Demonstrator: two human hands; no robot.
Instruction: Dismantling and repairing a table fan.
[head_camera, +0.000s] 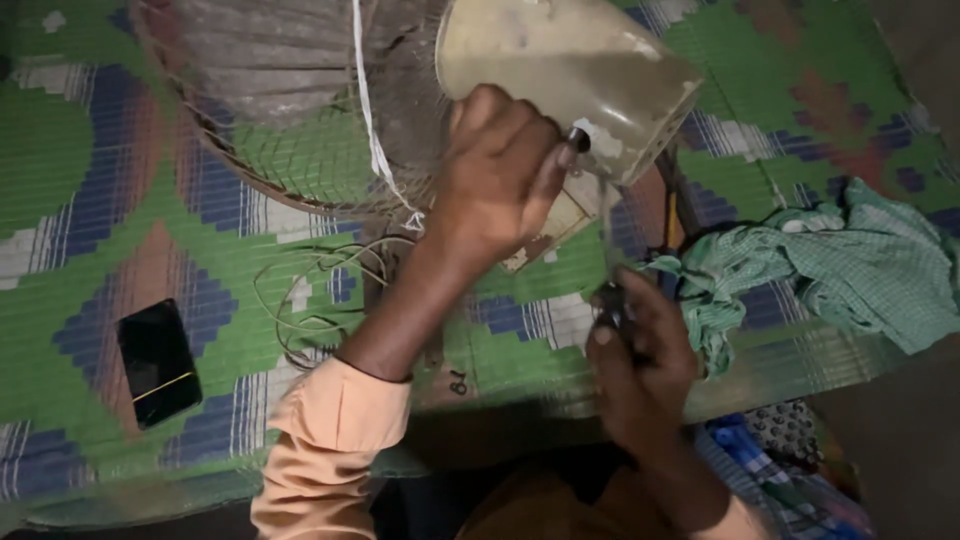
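Note:
A dusty electric fan lies on a green patterned mat (90, 150); its cream motor housing (570, 70) points toward me and its wire grille (290, 150) spreads to the left. My left hand (500, 180) grips the back of the housing near a dark knob. My right hand (640, 360) holds a screwdriver (608, 240) by its dark handle, the thin shaft pointing up at the underside of the housing. A white cord (372, 130) hangs across the grille.
A black phone (158, 362) lies on the mat at the left. Thin looped wire (310, 290) rests under my left forearm. A crumpled green checked cloth (830, 270) lies to the right, beside the mat's edge.

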